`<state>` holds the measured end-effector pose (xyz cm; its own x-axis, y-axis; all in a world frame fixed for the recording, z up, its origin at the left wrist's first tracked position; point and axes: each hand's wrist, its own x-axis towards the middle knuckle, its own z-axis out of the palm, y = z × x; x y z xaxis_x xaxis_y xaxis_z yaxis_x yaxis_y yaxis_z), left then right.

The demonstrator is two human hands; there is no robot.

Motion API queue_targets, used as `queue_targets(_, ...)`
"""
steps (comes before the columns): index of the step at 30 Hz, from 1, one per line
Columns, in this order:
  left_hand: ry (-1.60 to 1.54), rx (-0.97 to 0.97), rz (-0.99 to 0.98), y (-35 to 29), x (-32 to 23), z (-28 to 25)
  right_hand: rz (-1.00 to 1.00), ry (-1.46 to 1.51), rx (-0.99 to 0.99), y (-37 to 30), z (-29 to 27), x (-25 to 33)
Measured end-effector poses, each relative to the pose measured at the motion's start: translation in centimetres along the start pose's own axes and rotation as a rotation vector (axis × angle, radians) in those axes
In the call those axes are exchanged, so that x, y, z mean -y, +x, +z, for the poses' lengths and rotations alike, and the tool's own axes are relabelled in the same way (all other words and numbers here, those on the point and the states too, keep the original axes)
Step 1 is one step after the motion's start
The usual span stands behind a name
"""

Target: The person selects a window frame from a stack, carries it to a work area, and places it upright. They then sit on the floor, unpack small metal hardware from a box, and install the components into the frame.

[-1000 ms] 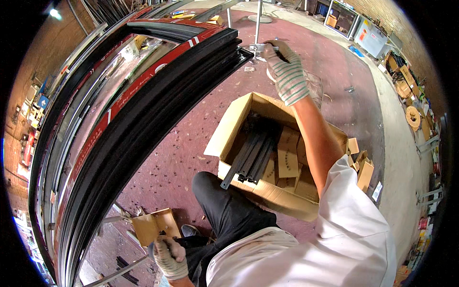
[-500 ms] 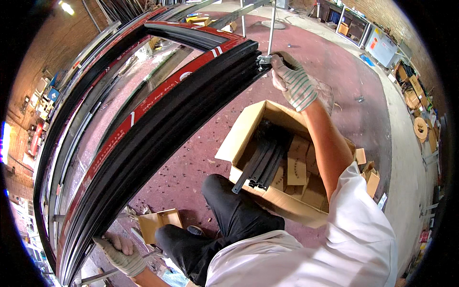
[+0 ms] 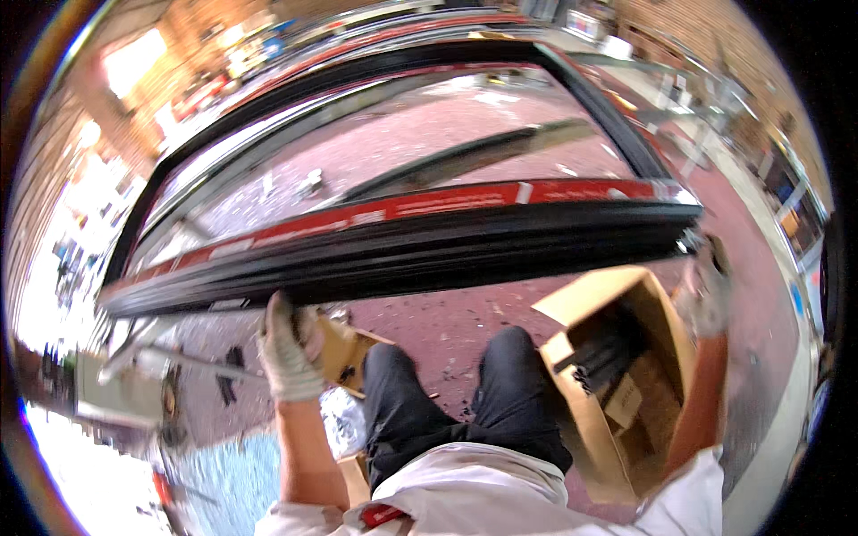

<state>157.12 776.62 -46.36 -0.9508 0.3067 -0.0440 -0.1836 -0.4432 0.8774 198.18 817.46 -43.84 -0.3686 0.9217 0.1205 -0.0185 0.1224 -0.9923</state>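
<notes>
A stack of black window frames (image 3: 483,239) with red protective film along its upper face spans the view in front of me. My left hand (image 3: 292,357), in a light knit glove, is at the near lower edge of the stack, left of the middle, with its fingers curled against it. At the right near corner my gloved right hand (image 3: 706,290) is closed around a small metal fitting (image 3: 690,239) at the frame's end. Motion blurs that hand, and the fitting's exact shape is hidden.
An open cardboard box (image 3: 590,442) with black strips and smaller cartons inside stands below right, by my knee. A smaller carton (image 3: 344,353) lies behind my left hand. Metal support bars (image 3: 201,362) reach out under the stack at left. Bits litter the red floor (image 3: 474,326).
The view has swung left, so the frames lie more level across it. My left hand has moved along the near edge, away from its left end. My right hand stays at the right corner.
</notes>
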Motion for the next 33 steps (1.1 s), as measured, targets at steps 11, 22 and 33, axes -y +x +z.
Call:
queue_targets(11,-0.142,-0.080,0.053,5.9,-3.8,-10.5,-0.360,0.012,-0.009,-10.6,6.8,-0.2)
queue_targets(22,-0.120,0.400,0.150,9.5,-4.6,-17.7,-0.484,-0.433,-0.073,-14.2,10.7,2.8)
queue_targets(33,-0.118,0.319,0.095,6.6,-3.7,-16.4,-0.536,-0.410,0.001,-13.8,10.4,2.3)
